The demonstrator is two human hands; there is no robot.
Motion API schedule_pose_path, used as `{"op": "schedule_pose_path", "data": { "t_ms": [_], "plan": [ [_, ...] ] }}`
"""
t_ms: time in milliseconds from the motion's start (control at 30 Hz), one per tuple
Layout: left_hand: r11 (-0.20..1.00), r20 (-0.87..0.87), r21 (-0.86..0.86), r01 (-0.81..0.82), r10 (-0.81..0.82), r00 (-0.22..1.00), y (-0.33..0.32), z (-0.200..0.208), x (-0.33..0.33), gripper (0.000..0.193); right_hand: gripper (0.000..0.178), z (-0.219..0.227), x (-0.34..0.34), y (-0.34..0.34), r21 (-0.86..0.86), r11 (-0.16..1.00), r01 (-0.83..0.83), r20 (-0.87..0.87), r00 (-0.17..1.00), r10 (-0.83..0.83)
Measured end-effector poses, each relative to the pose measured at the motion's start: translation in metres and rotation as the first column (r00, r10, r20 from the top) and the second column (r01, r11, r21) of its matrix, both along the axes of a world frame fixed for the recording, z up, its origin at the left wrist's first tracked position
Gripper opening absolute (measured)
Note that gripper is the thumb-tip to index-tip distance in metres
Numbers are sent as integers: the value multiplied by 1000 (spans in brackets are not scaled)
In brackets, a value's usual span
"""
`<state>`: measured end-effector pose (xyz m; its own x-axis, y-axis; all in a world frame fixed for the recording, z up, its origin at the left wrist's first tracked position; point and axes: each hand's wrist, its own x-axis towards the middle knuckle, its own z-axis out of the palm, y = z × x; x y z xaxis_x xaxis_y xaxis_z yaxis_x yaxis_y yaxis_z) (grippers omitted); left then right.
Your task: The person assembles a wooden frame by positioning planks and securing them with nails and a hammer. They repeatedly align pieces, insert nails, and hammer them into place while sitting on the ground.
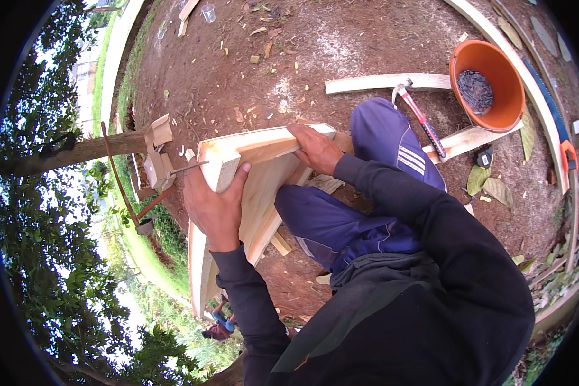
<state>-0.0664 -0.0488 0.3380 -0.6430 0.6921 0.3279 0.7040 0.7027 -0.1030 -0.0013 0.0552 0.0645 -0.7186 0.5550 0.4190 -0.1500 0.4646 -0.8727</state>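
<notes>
A frame of pale wooden boards (264,143) stands on edge in front of me, one corner pointing left. My left hand (215,207) is closed round that corner, with the thumb on its inner face. From the corner's outer end a long nail (190,168) sticks out, just above the left hand's fingers. My right hand (320,151) grips the upper board near its right end, fingers bent over the edge. Beside my right knee lies a claw hammer (419,121) with a red and dark handle, touched by neither hand.
An orange bucket (457,74) holding many nails stands at the right, near loose wooden strips (386,82). Farther right lie a handsaw (567,154) and a small dark tool (484,157). A tree trunk (71,154) and torn cardboard (159,161) are left; another person (219,327) is beyond the frame.
</notes>
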Motion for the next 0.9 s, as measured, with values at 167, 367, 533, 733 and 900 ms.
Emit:
{"op": "schedule_pose_path", "data": {
  "t_ms": [167,367,533,733,900],
  "plan": [
    [1000,-12,-15,4,-4,1000,1,-1,-2,77,64,1,2,2,18,1000,4,-3,1000,-4],
    [999,-53,-3,54,-54,997,-3,-4,-8,70,65,3,1,4,49,999,1,-6,1000,-1],
    [997,-76,17,71,-70,995,-4,-7,-9,69,66,2,3,5,75,997,13,4,1000,-14],
    [998,-76,-5,57,-58,995,-6,-7,-7,71,66,6,6,8,37,999,-12,43,999,10],
    [1000,-58,13,9,-8,998,-4,-4,-5,74,66,11,14,25,42,992,-115,65,992,112]
  ]
}}
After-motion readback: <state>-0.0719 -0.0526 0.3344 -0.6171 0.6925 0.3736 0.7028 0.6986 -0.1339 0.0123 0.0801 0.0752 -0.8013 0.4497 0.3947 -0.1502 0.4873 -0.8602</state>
